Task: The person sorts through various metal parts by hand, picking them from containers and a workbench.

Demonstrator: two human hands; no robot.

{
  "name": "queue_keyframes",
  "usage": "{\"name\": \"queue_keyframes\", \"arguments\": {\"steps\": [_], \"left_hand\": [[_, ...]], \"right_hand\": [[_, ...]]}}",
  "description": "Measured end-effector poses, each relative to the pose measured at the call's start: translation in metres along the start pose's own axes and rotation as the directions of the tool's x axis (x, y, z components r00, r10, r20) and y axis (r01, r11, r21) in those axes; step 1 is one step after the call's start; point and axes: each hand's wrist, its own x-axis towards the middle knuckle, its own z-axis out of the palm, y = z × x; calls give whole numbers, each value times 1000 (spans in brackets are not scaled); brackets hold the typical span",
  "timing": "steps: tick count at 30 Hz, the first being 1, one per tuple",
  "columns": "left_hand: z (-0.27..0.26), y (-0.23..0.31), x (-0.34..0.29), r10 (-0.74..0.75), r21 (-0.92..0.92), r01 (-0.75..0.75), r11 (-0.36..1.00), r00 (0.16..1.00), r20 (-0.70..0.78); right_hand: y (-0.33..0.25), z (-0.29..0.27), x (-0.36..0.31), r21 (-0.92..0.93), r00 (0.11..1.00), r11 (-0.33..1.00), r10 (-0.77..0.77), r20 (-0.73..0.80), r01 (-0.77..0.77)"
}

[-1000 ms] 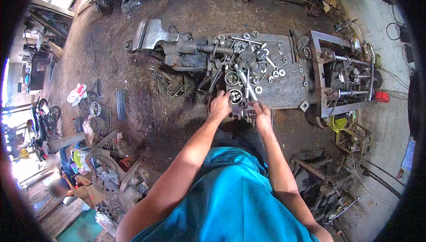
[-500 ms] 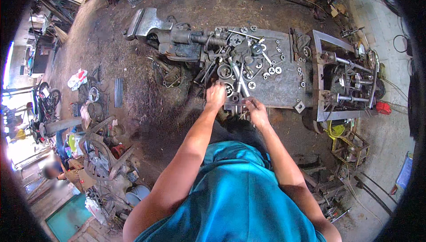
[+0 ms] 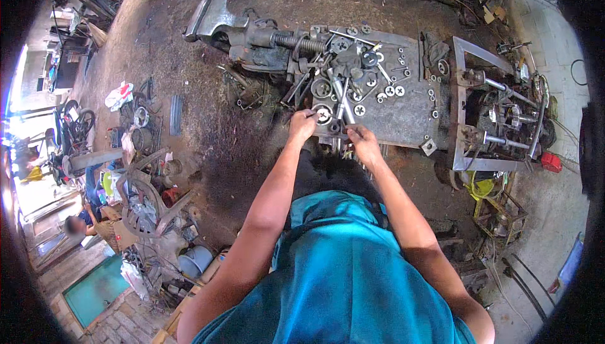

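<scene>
My left hand (image 3: 304, 124) is at the near left corner of a metal workbench top. Its bent fingers close on the rim of a pale round threading die (image 3: 322, 115) with a dark star-shaped opening. My right hand (image 3: 363, 142) is at the near edge, thumb and fingers pinched together; what is between them is too small to tell. Just beyond it lie two crossed silver rods (image 3: 341, 99). A small dark piece with a hole (image 3: 335, 128) lies between my hands. Beyond the left hand rests another ringed round die (image 3: 321, 87).
Several round dies, nuts and wrenches are spread over the bench top (image 3: 403, 120). A large bench vise (image 3: 261, 47) is at the far left. A grey metal frame with shafts (image 3: 488, 107) stands on the right. At the left, a person (image 3: 82, 224) is among scrap and buckets.
The view has shifted, so the bench appears higher. My left fingers have come onto the round die's rim. The right hand stays at the bench edge, near the rods' ends.
</scene>
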Motion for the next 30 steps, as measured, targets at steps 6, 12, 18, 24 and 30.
{"name": "queue_keyframes", "arguments": {"steps": [6, 12, 18, 24, 30], "left_hand": [[11, 5, -1, -48, 116, 53, 992, 998, -44], [13, 7, -1, -44, 157, 51, 986, 998, -53], [17, 12, -2, 6, 227, 12, 974, 997, -80], [13, 22, -5, 46, 288, -14, 957, 994, -104], [14, 30, -9, 2, 308, 30, 951, 995, -102]], "right_hand": [[-28, -9, -24, -25, 998, 999, 39, -44, -40], [-11, -15, -17, 29, 994, 994, 107, -31, -107], [-4, -12, -8, -70, 997, 996, 56, -43, -59], [-10, -7, -7, -79, 996, 993, 82, -39, -85], [15, -2, 11, -120, 999, 992, 50, 17, -48]]}}
